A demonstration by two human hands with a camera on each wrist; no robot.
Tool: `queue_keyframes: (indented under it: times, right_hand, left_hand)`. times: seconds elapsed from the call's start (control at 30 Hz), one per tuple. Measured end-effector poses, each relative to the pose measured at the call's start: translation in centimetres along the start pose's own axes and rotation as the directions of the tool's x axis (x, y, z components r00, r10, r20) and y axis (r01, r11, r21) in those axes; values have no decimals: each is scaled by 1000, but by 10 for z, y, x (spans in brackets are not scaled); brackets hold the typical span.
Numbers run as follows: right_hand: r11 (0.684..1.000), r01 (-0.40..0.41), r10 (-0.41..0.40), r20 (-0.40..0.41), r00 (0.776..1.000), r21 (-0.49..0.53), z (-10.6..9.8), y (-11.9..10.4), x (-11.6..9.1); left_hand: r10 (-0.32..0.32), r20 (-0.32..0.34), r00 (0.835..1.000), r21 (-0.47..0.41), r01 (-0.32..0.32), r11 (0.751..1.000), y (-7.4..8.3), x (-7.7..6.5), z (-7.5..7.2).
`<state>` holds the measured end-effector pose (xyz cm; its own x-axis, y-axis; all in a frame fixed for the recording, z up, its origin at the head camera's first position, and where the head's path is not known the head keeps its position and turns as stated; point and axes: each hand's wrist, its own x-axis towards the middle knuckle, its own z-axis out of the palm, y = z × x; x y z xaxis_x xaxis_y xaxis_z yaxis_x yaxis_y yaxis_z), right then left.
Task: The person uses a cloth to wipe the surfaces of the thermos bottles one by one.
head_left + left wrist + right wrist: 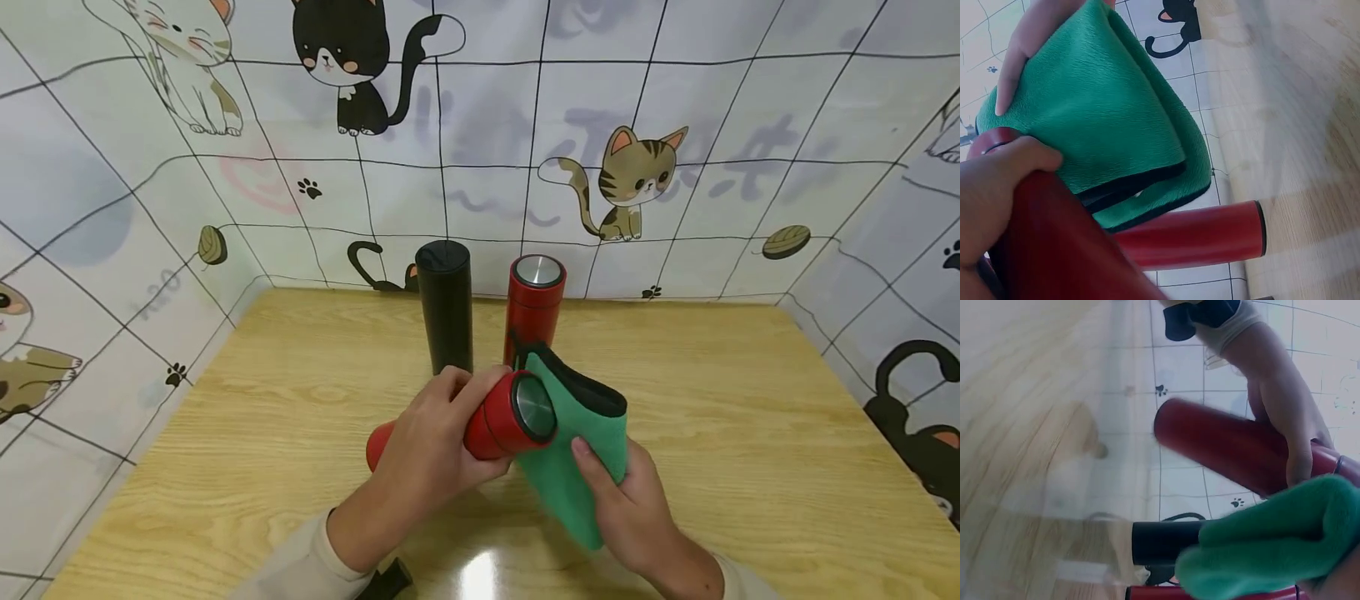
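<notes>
My left hand (431, 442) grips a red thermos flask (498, 425) round its body, tilted with its steel-topped lid toward the right. In the right wrist view the flask's base (1169, 422) points away from the lid end, above the table. My right hand (637, 508) pinches a folded green cloth (573, 450) with a black edge, thumb on its face. The cloth is right at the flask's lid end. The left wrist view shows the cloth (1097, 106) spread beside the held flask (1066, 244), with the right hand's fingers behind its upper edge.
A black flask (445, 304) stands upright at the back of the wooden table (720, 417). Another red flask (536, 300) stands to its right, partly hidden by the cloth. Walls with a cat-printed covering (487, 117) enclose the back and sides.
</notes>
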<state>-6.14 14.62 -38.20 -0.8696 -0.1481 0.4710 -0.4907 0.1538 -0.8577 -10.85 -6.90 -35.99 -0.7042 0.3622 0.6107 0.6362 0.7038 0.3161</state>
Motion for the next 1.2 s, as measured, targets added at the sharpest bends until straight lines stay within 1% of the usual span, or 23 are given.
queue_keyframes:
  times: [0.07,0.1,0.17,0.27,0.33,0.37,0.43,0.5,0.57,0.63,0.7,0.8,0.87,0.9,1.0,1.07,1.1,1.13,1.2]
  right_hand:
    - [995,52,-51,7,999,-84,0,0,3]
    - [989,94,-92,18,996,-117,1,1,4]
    - [969,185,-180,45,983,-163,1,2,7]
    - [933,321,-310,88,947,-163,3,5,10]
    - [911,385,-374,99,922,-147,4,6,11]
    - [906,400,-389,101,916,-141,5,6,11]
    - [906,401,-390,101,915,-137,5,7,10]
    - [914,378,-366,101,925,-147,5,6,10]
    - [925,336,-322,101,941,-176,5,4,10]
    - [933,294,-279,98,955,-206,4,2,9]
    - [939,274,-258,102,961,-208,5,1,8]
    - [947,274,-259,103,960,-170,5,1,7]
    - [955,284,-276,104,956,-80,5,2,7]
    - [963,266,-262,95,960,-38,5,3,6]
    - [988,142,-147,67,987,67,1,3,3]
    - [989,24,-34,63,997,143,-3,3,1]
    - [985,-36,24,69,997,171,-4,3,-1]
    - [977,-75,58,91,994,200,-4,4,-1]
    - [950,-150,108,160,981,275,-3,5,-1]
  left_hand:
    - [14,6,1000,55,-14,998,0,2,-1]
    - [18,12,1000,79,-19,997,-1,3,-1]
    - [17,27,999,122,-20,992,-1,4,-1]
    - [8,50,999,170,-16,985,-1,4,1]
    - [9,57,998,189,-20,982,0,2,3]
    - [14,60,998,199,-26,980,0,1,4]
    - [28,65,997,218,-42,975,1,-1,7]
    - [37,68,997,227,-51,973,2,-2,7]
    - [35,66,997,230,-49,972,3,-2,6]
    - [19,58,998,220,-31,975,3,-1,3]
    - [0,54,999,208,-11,978,3,0,0]
    - [-11,50,999,187,2,982,1,2,-1]
    - [-6,50,999,179,-3,984,1,2,-1]
    - [0,46,999,179,-9,984,1,1,0]
    - [25,13,1000,156,-27,987,3,-1,1]
    - [37,-13,999,123,-35,992,6,-2,1]
    - [44,-28,999,95,-41,995,7,-3,1]
    - [50,-39,998,58,-47,997,9,-3,0]
    - [61,-50,997,-35,-63,997,12,-5,-2]
